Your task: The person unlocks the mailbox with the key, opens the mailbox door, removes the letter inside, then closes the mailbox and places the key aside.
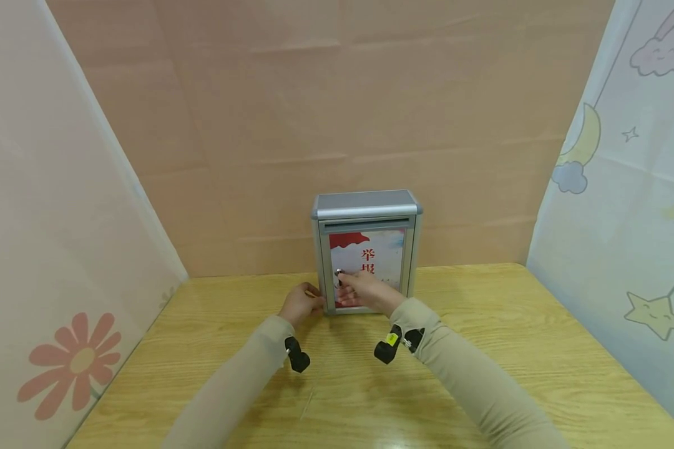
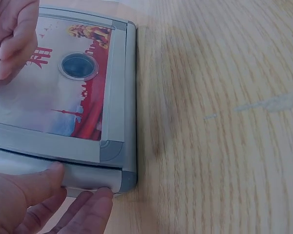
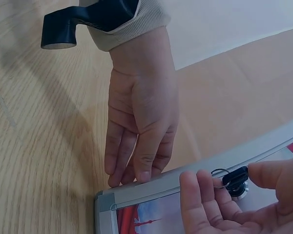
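A grey metal letter box [image 1: 365, 212] stands upright on the table, its front bearing a printed red and white sheet with Chinese characters. My right hand [image 1: 366, 290] is at the left part of that front, thumb and index finger pinching a black-headed key [image 3: 235, 176] at the round lock [image 3: 240, 191]. A thin metal ring hangs from the key. How deep the key sits is hidden. My left hand [image 1: 302, 304] touches the box's left side low down, with thumb and fingertips [image 2: 103, 192] against the side panel.
The wooden table [image 1: 213, 374] extends around the box. Behind it hangs a plain peach-coloured backdrop [image 1: 314, 112]. Printed cloth walls stand at the left [image 1: 34, 218] and right [image 1: 612, 237]. Black wrist cameras [image 1: 386, 350] are strapped to both sleeves.
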`<state>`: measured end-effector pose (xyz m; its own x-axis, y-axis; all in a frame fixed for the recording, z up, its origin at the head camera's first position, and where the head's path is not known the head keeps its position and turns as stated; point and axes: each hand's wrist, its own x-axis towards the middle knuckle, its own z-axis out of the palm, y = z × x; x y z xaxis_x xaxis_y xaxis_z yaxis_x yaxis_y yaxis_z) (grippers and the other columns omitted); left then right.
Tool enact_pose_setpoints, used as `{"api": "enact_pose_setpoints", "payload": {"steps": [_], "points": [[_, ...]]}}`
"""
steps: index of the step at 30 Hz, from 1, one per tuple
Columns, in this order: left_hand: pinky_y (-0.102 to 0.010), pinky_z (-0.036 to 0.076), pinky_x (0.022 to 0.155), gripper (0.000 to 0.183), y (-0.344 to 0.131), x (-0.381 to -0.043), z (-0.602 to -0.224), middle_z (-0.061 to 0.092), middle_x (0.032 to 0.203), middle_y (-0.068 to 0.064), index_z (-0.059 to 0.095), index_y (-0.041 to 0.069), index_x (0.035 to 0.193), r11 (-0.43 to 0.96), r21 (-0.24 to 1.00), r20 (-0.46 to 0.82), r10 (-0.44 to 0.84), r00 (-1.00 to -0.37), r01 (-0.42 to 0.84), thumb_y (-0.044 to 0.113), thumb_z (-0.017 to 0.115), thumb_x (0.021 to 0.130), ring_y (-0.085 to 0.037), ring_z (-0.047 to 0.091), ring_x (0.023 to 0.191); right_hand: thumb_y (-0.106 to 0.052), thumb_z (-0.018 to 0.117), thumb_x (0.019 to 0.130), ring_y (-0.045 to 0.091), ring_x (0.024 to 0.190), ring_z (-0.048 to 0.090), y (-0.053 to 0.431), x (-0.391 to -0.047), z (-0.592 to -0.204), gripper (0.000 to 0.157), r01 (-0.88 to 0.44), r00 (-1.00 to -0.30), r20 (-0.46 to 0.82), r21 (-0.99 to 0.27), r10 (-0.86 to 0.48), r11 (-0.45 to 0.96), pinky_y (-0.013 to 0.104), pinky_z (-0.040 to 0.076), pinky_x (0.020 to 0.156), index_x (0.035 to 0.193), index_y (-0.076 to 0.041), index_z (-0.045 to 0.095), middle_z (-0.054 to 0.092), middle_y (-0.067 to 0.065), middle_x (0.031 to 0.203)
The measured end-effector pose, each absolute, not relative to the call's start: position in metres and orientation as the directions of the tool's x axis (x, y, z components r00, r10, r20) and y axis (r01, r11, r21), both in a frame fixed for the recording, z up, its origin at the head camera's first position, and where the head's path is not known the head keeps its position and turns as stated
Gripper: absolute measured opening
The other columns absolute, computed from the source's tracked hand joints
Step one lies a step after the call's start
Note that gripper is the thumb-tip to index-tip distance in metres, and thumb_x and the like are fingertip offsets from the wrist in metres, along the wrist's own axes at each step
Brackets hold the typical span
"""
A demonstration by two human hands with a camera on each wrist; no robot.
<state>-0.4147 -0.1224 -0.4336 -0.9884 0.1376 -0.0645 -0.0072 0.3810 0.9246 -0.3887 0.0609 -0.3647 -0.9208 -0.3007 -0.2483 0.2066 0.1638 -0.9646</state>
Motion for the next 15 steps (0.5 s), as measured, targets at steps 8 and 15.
{"api": "enact_pose_setpoints", "payload": {"steps": [8,15], "points": [[-0.042,0.057,0.078,0.019,-0.122,-0.416,-0.433,0.065,0.089,-0.015,0.056,-0.003,0.104,0.391,0.920,-0.064,0.119,-0.991,-0.012,0.008,0.065,0.092,-0.036,0.066,0.090,-0.020,0.039,0.106,0.014,0.075,0.064,0.073,-0.375,-0.370,0.048,0.193,-0.903,-0.224,-0.974,-0.366,0.120,0.029,0.057,0.077,0.143,0.010,0.031,0.062,0.012,0.089],[-0.041,0.057,0.079,0.018,-0.122,-0.415,-0.433,0.067,0.091,-0.016,0.057,-0.002,0.105,0.410,0.912,-0.063,0.119,-0.991,-0.009,0.009,0.064,0.093,-0.024,0.067,0.082,-0.021,0.043,0.104,0.018,0.083,0.066,0.098,-0.354,-0.375,0.032,0.134,-0.861,-0.176,-0.983,-0.476,0.122,0.037,0.055,0.086,0.112,0.009,0.052,0.063,0.011,0.090]]}}
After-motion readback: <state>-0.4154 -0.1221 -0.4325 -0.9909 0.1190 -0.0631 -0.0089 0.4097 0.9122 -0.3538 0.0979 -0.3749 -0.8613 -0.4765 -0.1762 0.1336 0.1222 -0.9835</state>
